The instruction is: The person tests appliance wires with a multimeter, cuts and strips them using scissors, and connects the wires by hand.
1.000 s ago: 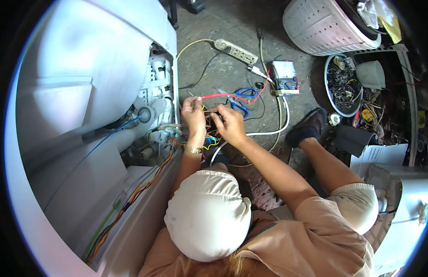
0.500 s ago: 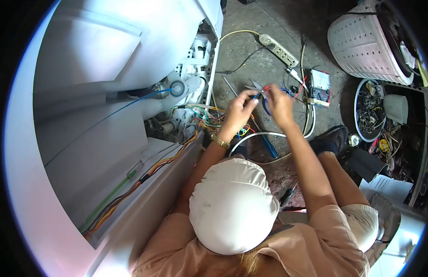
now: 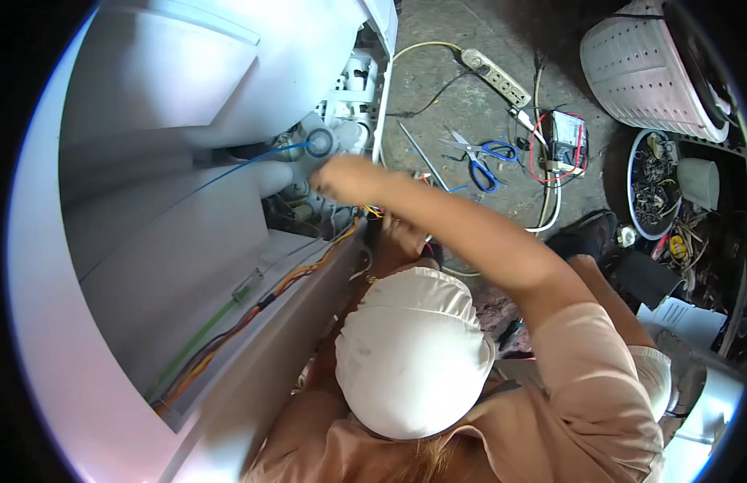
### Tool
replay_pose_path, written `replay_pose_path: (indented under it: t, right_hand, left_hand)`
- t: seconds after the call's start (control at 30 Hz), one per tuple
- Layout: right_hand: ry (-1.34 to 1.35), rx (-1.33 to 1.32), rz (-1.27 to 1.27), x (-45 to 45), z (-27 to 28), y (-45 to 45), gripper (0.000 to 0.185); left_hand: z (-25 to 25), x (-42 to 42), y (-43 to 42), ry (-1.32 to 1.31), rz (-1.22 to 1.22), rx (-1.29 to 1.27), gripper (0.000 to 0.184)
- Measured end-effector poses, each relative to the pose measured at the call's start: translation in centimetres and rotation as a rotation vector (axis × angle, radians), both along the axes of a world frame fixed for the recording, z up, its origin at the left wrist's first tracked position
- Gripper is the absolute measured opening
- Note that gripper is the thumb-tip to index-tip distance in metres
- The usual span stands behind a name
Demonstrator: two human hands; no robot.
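My right hand is over the inner edge of the white appliance, beside its wiring and hoses. Motion blurs its fingers, and anything in it is hidden. Below my right forearm, my left hand is near a bundle of colored wires; its grip is unclear. Blue-handled scissors lie with their blades apart on the floor, near a metal rod. A red lead loops around the multimeter.
A power strip lies on the floor with cords around it. On the right are a perforated white basket, a round tub of small metal parts and a white cup. Orange and black wires run along the appliance edge.
My right hand has swung left from above the scissors to the appliance. My left hand has drawn back toward my body. The scissors are uncovered, and the red lead now lies by the multimeter.
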State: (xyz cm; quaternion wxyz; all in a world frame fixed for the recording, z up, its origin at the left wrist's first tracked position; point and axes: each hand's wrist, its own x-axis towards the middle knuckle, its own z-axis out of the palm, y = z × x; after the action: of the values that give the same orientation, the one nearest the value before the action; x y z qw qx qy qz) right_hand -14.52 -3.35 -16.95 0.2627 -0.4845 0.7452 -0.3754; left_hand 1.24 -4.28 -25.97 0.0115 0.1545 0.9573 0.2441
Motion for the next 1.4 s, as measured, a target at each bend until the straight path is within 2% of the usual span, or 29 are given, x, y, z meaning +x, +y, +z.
replay_pose_path:
  t: [0.07, 0.13, 0.23, 0.33, 0.43, 0.53, 0.63, 0.67, 0.77, 0.97, 1.0, 1.1, 1.23, 1.27, 1.37, 1.4]
  right_hand:
    - [0.240, 0.289, 0.234, 2.9, -2.0, -4.3, 0.018]
    - [0.322, 0.419, 0.369, 5.2, -5.3, -6.6, 0.019]
    - [0.301, 0.471, 0.178, 7.5, -11.0, -8.6, 0.018]
    - [0.453, 0.394, 0.471, 5.6, -8.4, -7.0, 0.020]
    - [0.508, 0.366, 0.404, 6.8, -10.4, -7.6, 0.020]
    - [0.580, 0.360, 0.438, 7.0, -8.5, -7.3, 0.017]
    - [0.552, 0.293, 0.549, 6.1, -10.5, -8.3, 0.015]
    - [0.604, 0.312, 0.573, 5.8, -8.8, -7.5, 0.015]
    - [0.533, 0.333, 0.511, 6.2, -8.1, -7.0, 0.014]
    - [0.595, 0.222, 0.504, 5.6, -9.1, -7.6, 0.012]
    - [0.585, 0.315, 0.486, 6.2, -8.9, -7.7, 0.012]
    - [0.413, 0.344, 0.360, 6.4, -7.8, -7.0, 0.012]
    - [0.592, 0.206, 0.506, 5.2, -7.9, -6.8, 0.015]
    - [0.506, 0.329, 0.463, 5.6, -7.7, -7.5, 0.014]
    - [0.415, 0.303, 0.363, 6.2, -6.9, -6.4, 0.013]
    - [0.482, 0.276, 0.411, 5.0, -6.6, -6.4, 0.013]
  left_hand:
    - [-0.4, -0.4, -0.2, -0.030, -0.005, 0.016, 0.042]
    - [-0.2, -1.0, -0.1, -0.056, -0.021, 0.029, 0.042]
    - [-0.1, -1.9, -0.2, -0.078, -0.059, 0.040, 0.041]
    - [0.1, -2.1, -0.2, -0.091, -0.081, 0.050, 0.041]
    - [0.0, -2.3, -0.5, -0.098, -0.083, 0.053, 0.041]
    - [0.0, -2.5, -0.4, -0.098, -0.097, 0.054, 0.040]
    - [0.2, -2.7, -0.4, -0.112, -0.104, 0.058, 0.040]
    - [0.0, -2.9, -0.6, -0.113, -0.102, 0.057, 0.040]
    - [0.2, -2.9, -0.7, -0.107, -0.107, 0.061, 0.040]
    - [0.3, -3.0, -1.0, -0.117, -0.113, 0.064, 0.039]
    - [0.3, -2.9, -1.0, -0.119, -0.109, 0.064, 0.039]
    - [0.4, -2.9, -0.9, -0.116, -0.121, 0.063, 0.038]
    - [0.3, -2.7, -1.0, -0.135, -0.113, 0.065, 0.038]
    - [0.4, -2.6, -1.0, -0.136, -0.110, 0.065, 0.038]
    - [0.2, -2.4, -0.8, -0.130, -0.116, 0.062, 0.038]
    - [0.3, -2.5, -0.8, -0.132, -0.113, 0.063, 0.038]
